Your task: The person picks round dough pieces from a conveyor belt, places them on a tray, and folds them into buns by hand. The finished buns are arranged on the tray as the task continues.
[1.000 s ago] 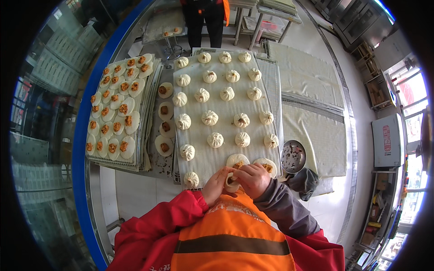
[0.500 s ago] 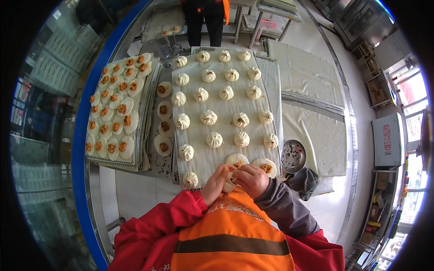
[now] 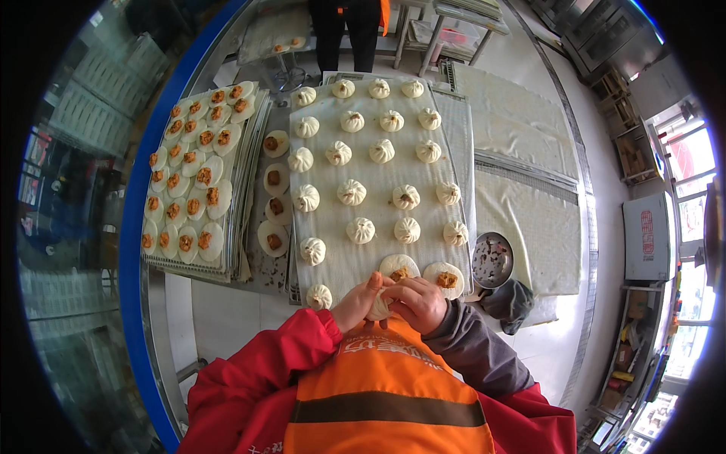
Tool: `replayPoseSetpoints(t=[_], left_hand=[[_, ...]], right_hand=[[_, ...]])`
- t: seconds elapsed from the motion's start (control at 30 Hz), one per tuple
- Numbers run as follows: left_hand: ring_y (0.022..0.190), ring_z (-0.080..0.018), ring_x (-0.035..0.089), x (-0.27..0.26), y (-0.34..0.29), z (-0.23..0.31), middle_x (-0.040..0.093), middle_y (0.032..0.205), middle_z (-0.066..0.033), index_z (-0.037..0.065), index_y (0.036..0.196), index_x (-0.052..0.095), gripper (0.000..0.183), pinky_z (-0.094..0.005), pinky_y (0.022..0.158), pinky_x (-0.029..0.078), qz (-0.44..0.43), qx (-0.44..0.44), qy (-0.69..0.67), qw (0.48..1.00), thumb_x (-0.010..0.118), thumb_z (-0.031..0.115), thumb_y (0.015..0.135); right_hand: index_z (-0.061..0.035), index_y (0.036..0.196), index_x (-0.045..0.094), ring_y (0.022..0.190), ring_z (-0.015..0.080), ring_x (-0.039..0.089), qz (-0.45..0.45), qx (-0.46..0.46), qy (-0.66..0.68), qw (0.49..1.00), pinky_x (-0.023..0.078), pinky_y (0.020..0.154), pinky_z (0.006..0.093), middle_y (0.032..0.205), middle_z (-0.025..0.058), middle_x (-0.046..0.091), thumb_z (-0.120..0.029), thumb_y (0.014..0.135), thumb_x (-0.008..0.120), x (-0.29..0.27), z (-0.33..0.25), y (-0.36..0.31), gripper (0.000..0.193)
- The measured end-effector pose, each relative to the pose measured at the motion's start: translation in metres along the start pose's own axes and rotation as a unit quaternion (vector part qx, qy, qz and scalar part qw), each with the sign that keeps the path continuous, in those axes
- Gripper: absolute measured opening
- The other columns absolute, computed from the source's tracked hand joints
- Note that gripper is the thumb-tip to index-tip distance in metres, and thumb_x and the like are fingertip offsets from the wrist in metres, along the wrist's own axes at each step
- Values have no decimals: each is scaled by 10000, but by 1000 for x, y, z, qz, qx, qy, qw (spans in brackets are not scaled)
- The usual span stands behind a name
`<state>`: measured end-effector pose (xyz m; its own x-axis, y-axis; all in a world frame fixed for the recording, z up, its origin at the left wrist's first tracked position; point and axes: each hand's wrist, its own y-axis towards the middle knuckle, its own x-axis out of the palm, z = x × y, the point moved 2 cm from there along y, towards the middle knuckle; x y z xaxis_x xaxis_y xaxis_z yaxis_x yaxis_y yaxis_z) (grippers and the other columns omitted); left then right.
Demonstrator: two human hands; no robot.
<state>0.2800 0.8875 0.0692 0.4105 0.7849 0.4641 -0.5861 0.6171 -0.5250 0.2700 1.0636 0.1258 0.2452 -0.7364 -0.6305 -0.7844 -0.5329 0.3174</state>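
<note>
Close in front of my orange apron, a partly gathered dough bun [image 3: 380, 306] is held between both hands. My left hand [image 3: 358, 303] cups it from the left, thumb raised along its side. The fingers of my right hand [image 3: 420, 303] are closed on its top edge and cover part of it. Just beyond my fingers lie two flat dough rounds with orange-brown filling: one filled round [image 3: 399, 265] partly behind my hands, another filled round [image 3: 448, 281] to the right. Rows of pleated buns [image 3: 352, 192] sit on the cloth-lined tray [image 3: 333, 246].
At left, a stacked tray [image 3: 227, 265] bears many filled dough rounds. Several more rounds [image 3: 274, 238] lie between the trays. A metal bowl [image 3: 491, 260] and a dark cloth [image 3: 508, 306] are at right, near cloth-covered racks [image 3: 529, 219]. Another person [image 3: 346, 34] stands at the far end.
The bun's edge is more gathered and my right fingers are drawn closer over it. My left hand has shifted slightly. The whole view has moved a little.
</note>
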Motion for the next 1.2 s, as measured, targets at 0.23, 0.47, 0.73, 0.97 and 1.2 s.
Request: replayPoseSetpoints(t=[0.23,0.47,0.73,0.97,1.2], left_hand=[[543,-106,575,2,2,5,587,721,-34,71,1130,541,713,-217,462,422,73,117,61,989,239,696,966],[526,-111,582,8,-7,13,604,713,-50,68,1073,582,715,-221,465,427,51,50,109,991,229,682,976],[471,-148,564,21,1,22,602,704,-58,77,1034,589,738,-256,381,385,-32,-159,-129,978,289,742,926],[553,-170,621,39,12,14,581,749,-66,61,1047,565,616,-243,414,472,51,-59,1,997,289,610,1004],[725,-156,650,71,31,8,580,947,-91,21,1078,520,526,-258,524,573,88,136,48,986,295,496,1047]], right_hand=[[-54,895,658,737,250,645,39,18,57,997,522,653,348,816,72,626,-15,727,681,3,4,-4,174],[-28,958,660,725,257,642,36,25,30,999,518,661,346,816,87,629,-1,730,670,0,3,-10,230],[-34,924,638,718,266,634,10,-9,57,998,517,648,346,817,85,612,-1,745,661,-15,-5,-8,184],[-43,901,637,710,268,638,23,35,46,998,521,605,352,817,100,608,2,752,678,-23,-3,-26,162],[-24,934,643,737,260,651,101,136,59,984,531,645,341,820,97,620,-66,755,766,-31,3,-56,221]])
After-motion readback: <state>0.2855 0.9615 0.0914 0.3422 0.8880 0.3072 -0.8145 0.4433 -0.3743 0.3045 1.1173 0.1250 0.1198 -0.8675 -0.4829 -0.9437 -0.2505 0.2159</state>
